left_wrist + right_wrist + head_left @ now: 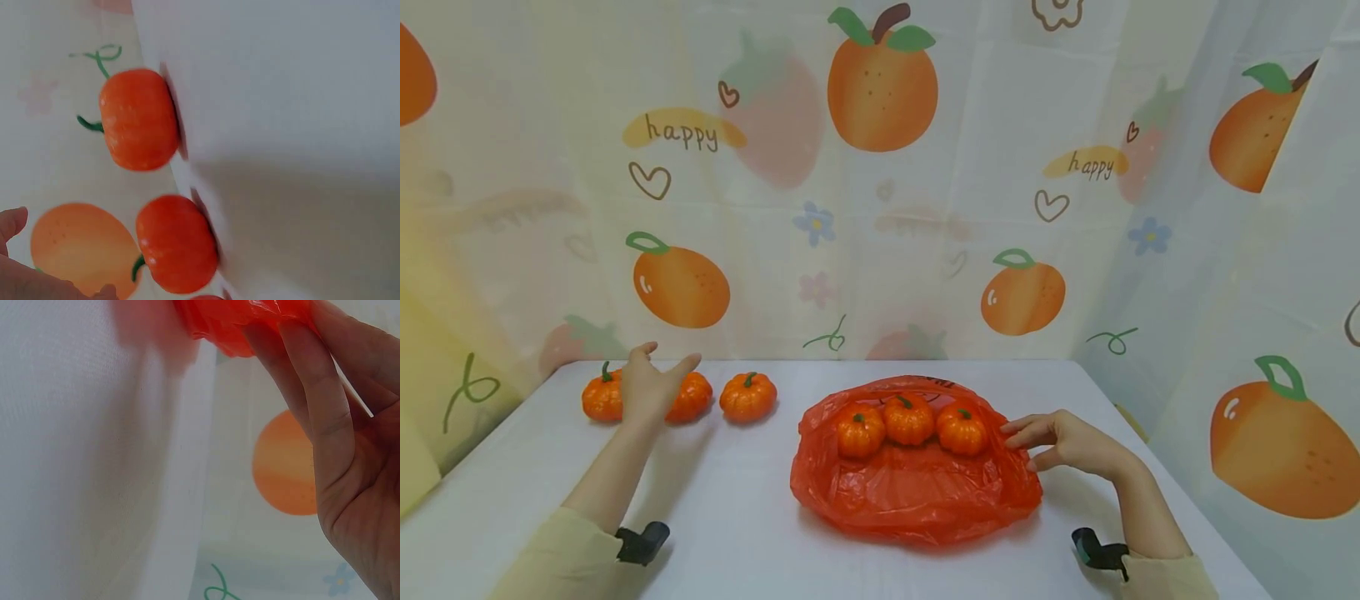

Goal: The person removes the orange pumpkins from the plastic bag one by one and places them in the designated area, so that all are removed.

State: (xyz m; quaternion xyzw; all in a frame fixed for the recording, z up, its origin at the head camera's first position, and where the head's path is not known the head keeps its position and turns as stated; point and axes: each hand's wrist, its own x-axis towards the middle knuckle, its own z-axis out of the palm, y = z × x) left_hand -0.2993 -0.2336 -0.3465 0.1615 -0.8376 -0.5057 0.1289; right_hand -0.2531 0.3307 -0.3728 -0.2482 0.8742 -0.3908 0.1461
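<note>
My left hand [651,387] reaches over the back left of the table, thumb and fingers spread apart with nothing between them. It overlaps a small orange pumpkin [692,398] and partly hides another pumpkin [599,398] on its left. A third pumpkin [748,397] stands to the right in this row; green stems show. At the right, a red plastic bag [917,508] lies with its mouth spread wide, and three pumpkins [908,419] sit side by side at its back. My right hand [1071,442] pinches the bag's right edge, fingers bent over the red film [250,325].
A white-covered table [730,517] carries everything. Behind it and along the right hangs a pale curtain [925,275] printed with oranges, hearts and the word happy. Dark straps [643,543] circle both wrists near the sleeves.
</note>
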